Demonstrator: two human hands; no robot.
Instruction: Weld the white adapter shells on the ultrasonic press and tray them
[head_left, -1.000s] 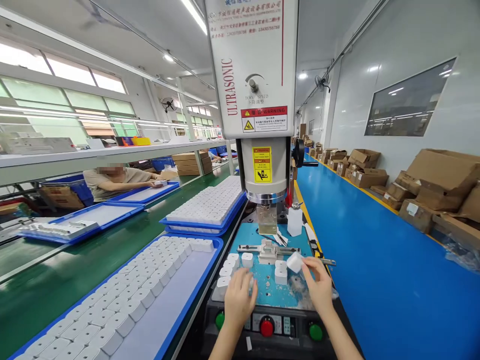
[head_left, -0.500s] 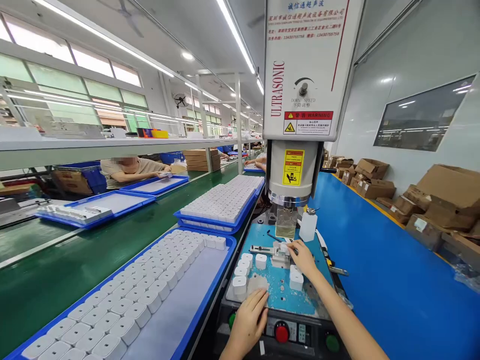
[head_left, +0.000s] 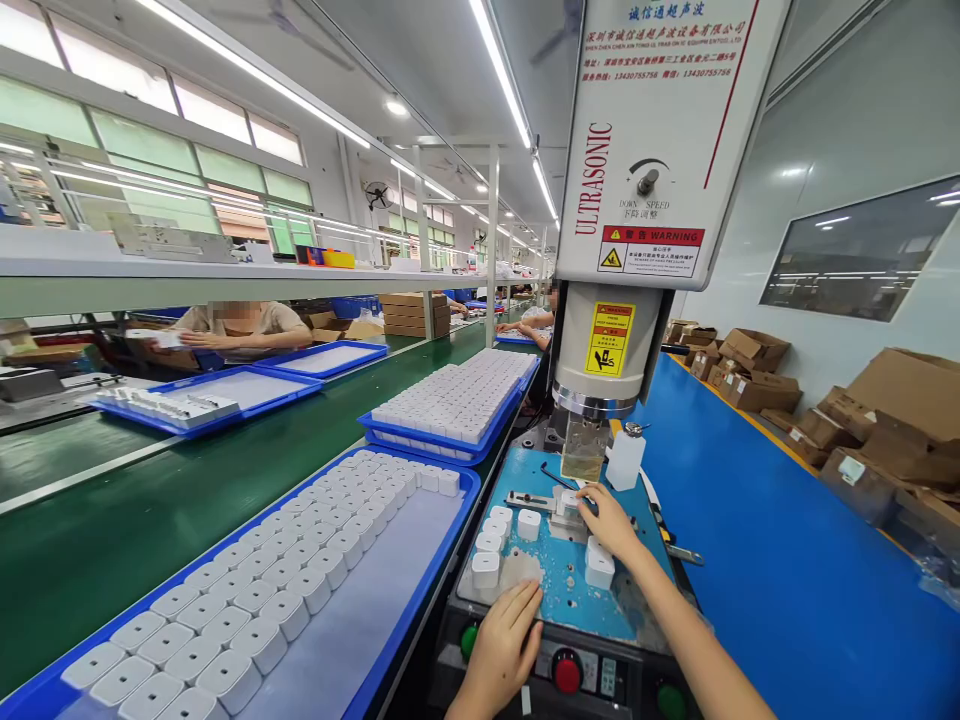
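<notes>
- I judge that I am at the loading step: seating one white block (head_left: 568, 502) in the metal fixture (head_left: 566, 527), beneath the clear horn (head_left: 583, 452) of the press (head_left: 637, 190).
- My right hand (head_left: 609, 522) reaches over the plate (head_left: 555, 600) with its fingers bent and drawn close, fingertips at the block's right side. I cannot tell whether they pinch it or only press it down.
- My left hand (head_left: 504, 630) lies palm down at the plate's front left, fingers loosely stretched and nearly together, near the left green button (head_left: 469, 641). I see nothing in its hold; what is under the palm is hidden.
- The horn stands above the fixture, apart from the block. Whether the block sits fully down I cannot make out.
- More blocks wait on the plate: one alone (head_left: 528, 525), a left group (head_left: 486, 569) and a right group (head_left: 599, 566). Rows of them fill much of the blue tray (head_left: 367, 640) on my left.
- To my mind the next move calls for a level, square seat in the fixture, then the right hand's fingers well out from under the horn before any button is pressed.
</notes>
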